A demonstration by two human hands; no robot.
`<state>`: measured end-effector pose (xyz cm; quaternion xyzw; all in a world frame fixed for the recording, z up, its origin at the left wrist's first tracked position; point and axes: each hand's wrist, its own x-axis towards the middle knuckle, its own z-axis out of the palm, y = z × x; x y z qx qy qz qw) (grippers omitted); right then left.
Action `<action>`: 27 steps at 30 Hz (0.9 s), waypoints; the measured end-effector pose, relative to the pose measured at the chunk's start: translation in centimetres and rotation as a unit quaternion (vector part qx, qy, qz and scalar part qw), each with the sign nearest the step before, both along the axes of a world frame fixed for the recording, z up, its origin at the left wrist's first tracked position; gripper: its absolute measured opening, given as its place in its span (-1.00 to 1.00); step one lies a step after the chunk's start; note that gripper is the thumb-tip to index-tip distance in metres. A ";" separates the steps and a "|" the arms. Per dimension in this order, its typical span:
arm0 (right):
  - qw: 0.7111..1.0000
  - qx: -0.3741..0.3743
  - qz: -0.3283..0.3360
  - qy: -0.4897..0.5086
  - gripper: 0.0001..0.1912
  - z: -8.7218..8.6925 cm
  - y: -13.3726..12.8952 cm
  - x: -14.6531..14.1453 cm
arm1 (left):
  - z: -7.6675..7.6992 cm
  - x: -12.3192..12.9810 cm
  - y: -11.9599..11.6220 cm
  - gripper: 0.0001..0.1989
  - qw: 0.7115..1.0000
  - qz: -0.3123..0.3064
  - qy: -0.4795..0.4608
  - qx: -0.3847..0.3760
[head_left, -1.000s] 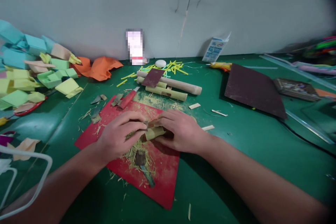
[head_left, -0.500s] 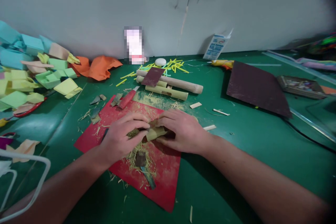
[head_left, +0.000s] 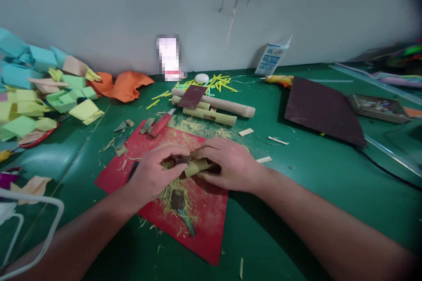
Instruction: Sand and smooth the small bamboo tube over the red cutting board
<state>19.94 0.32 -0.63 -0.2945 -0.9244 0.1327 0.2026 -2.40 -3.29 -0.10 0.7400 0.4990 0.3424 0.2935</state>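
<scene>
Near the middle of the frame, over the red mat (head_left: 206,239), my right hand (head_left: 231,164) is wrapped over a short, pale green bamboo piece (head_left: 197,167), fingers along the top and thumb below, its open end facing left. My left hand (head_left: 153,171) sits just left of it, thumb and fingers pinching a small dark scrap (head_left: 182,160) close to the bamboo's end; I cannot tell whether the two touch. Below my left hand, fine shavings (head_left: 188,202) lie heaped on the mat around another dark scrap (head_left: 177,199). At the mat's top left corner rests a red-handled knife (head_left: 159,125), its blade towards the upper right. Above my hands, at the upper centre, lie bamboo tubes (head_left: 227,107) with a maroon square (head_left: 192,96) across them, and yellow strips (head_left: 220,82) scattered behind. A larger maroon sheet (head_left: 323,112) leans at the right of the frame, while folded paper boxes (head_left: 70,96) crowd the left on the green tabletop (head_left: 283,215).
</scene>
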 end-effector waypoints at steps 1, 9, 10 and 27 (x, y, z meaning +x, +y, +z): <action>1.000 0.001 0.000 0.001 -0.74 0.0 0.0 0.0 | 0.0 0.1 0.0 -0.82 1.000 0.003 -0.005 -0.011; 1.000 -0.003 0.001 -0.001 -0.72 0.0 0.1 0.0 | -0.1 0.2 -0.2 -0.77 0.994 0.064 -0.050 -0.075; 1.000 -0.004 0.002 0.000 -0.72 0.0 0.1 0.0 | 0.0 0.1 -0.3 -0.82 0.995 0.069 -0.034 -0.064; 0.998 0.026 0.056 -0.002 -0.75 0.6 0.1 0.8 | 0.3 -0.4 -0.3 -0.92 0.994 -0.026 0.033 0.100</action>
